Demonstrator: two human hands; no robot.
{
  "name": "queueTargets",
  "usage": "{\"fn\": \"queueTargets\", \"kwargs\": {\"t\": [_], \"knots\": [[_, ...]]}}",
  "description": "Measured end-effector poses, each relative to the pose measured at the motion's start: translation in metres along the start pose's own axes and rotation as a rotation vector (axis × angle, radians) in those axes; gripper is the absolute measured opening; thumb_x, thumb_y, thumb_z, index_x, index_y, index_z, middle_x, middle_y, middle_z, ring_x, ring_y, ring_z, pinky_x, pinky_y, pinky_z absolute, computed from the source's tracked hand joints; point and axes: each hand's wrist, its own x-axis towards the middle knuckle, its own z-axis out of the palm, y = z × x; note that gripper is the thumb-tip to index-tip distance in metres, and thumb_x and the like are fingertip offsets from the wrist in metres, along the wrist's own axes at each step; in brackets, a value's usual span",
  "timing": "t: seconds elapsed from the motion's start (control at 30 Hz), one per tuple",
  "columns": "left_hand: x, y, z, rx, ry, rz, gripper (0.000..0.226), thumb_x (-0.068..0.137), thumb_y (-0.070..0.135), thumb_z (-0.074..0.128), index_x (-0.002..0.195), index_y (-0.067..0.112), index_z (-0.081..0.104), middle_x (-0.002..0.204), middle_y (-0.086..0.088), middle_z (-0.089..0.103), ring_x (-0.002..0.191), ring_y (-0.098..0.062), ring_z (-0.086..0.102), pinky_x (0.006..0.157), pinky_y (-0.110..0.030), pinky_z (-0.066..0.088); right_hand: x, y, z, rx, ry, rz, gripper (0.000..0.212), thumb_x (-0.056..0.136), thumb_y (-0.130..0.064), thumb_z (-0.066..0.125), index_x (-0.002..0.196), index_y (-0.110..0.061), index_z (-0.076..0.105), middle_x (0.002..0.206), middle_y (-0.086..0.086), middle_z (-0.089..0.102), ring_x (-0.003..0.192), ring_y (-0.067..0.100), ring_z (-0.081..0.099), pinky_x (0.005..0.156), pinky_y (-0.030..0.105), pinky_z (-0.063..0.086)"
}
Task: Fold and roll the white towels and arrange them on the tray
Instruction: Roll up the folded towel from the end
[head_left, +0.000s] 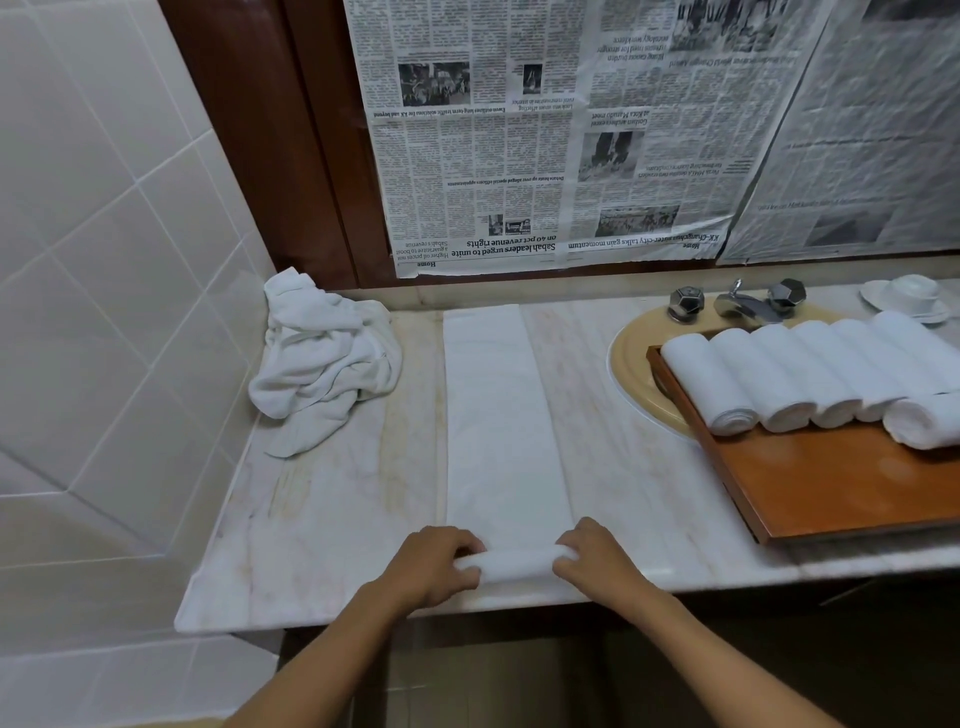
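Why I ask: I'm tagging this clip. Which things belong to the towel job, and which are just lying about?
Job: folded towel, its near end gripped by left hand and right hand; crumpled towels; rolled towels; tray.
Lying about: taps; cup on saucer; newspaper sheets on the wall; sink.

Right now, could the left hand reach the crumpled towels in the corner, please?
Probably yes: only counter lies between the left hand and the crumpled towels, though it must first release the roll.

folded towel (504, 415): white | tray (841, 483): orange-brown | countertop (332, 519): pale veined marble | newspaper (545, 135): black-and-white print | wall tiles (88, 218): white
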Motion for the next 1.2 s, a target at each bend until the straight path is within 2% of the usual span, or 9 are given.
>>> {"fn": "queueTargets", "kwargs": {"t": [0.07,0.13,0.27,0.4,0.57,0.73,0.87,0.97,1.2], "knots": [[-0.001,-0.001,0.0,-0.131,-0.001,-0.058,0.033,0.091,0.031,0.058,0.123,0.029,0.066,0.127,0.014,0.063,0.113,-0.007,0.057,0.096,-0.021,0.043,0.003,-0.003,-0.001,0.075,0.026,0.079,0.028,0.085,-0.022,0.061,0.064,-0.009,0.046,0.09,0.0,0.042,0.074,0.013,0.047,0.06,0.019,0.034],[-0.001,-0.001,0.001,-0.266,0.028,-0.113,0.029,0.093,0.026,0.057,0.119,0.03,0.069,0.124,0.017,0.065,0.112,-0.004,0.057,0.096,-0.02,0.043,0.006,-0.006,0.0,0.138,0.06,0.133,0.039,0.079,-0.017,0.064,0.056,-0.011,0.033,0.077,0.002,0.041,0.064,0.013,0.041,0.056,0.022,0.029],[0.003,0.007,0.008,-0.398,0.139,-0.222,0.021,0.094,0.025,0.057,0.109,0.028,0.072,0.104,0.018,0.065,0.101,-0.003,0.058,0.087,-0.016,0.041,0.008,-0.016,0.001,0.212,0.14,0.219,0.019,0.075,-0.017,0.067,0.08,-0.013,0.049,0.085,0.0,0.057,0.081,0.017,0.053,0.065,0.03,0.044],[0.006,0.016,0.018,-0.428,0.381,-0.333,0.011,0.093,0.023,0.06,0.097,0.027,0.07,0.102,0.011,0.055,0.092,-0.006,0.057,0.066,-0.006,0.035,0.008,-0.025,0.002,0.032,0.217,0.216,0.018,0.083,-0.021,0.062,0.092,-0.023,0.047,0.097,-0.002,0.049,0.094,0.016,0.043,0.069,0.025,0.039],[0.005,0.021,0.03,-0.243,0.62,-0.184,0.022,0.087,0.006,0.065,0.086,0.028,0.064,0.1,0.011,0.051,0.093,-0.009,0.051,0.077,-0.02,0.045,0.002,-0.033,0.019,-0.123,0.488,0.09,0.022,0.084,-0.004,0.057,0.088,-0.025,0.054,0.098,-0.005,0.042,0.091,0.013,0.037,0.07,0.019,0.033],[0.001,0.009,0.038,0.107,0.577,0.188,0.045,0.049,-0.004,0.085,0.082,0.022,0.07,0.089,0.004,0.061,0.072,-0.014,0.054,0.055,-0.023,0.044,-0.005,-0.021,0.04,-0.201,0.593,-0.171,0.041,0.052,0.008,0.082,0.069,-0.022,0.06,0.076,-0.007,0.054,0.068,0.014,0.047,0.055,0.022,0.038],[-0.005,-0.001,0.043,0.253,0.601,0.326,0.031,0.07,0.017,0.069,0.101,0.018,0.071,0.101,0.002,0.062,0.085,-0.017,0.056,0.061,-0.03,0.047,-0.011,-0.009,0.041,-0.233,0.6,-0.282,0.036,0.054,-0.007,0.082,0.083,-0.02,0.065,0.087,-0.005,0.059,0.076,0.016,0.056,0.064,0.029,0.047],[-0.008,0.0,0.047,0.377,0.512,0.289,0.043,0.078,0.037,0.065,0.116,0.016,0.067,0.117,-0.001,0.058,0.103,-0.019,0.053,0.071,-0.034,0.049,-0.017,-0.001,0.043,-0.344,0.521,-0.312,0.044,0.054,-0.024,0.081,0.094,-0.021,0.064,0.098,-0.004,0.061,0.091,0.017,0.055,0.073,0.036,0.05],[0.009,0.005,0.042,0.446,0.367,0.176,0.061,0.064,0.034,0.085,0.118,0.012,0.066,0.129,-0.011,0.06,0.119,-0.028,0.048,0.081,-0.041,0.052,0.002,-0.003,0.035,-0.433,0.458,-0.328,0.054,0.048,-0.014,0.088,0.095,-0.019,0.062,0.095,-0.002,0.062,0.087,0.019,0.057,0.078,0.037,0.045]]}}
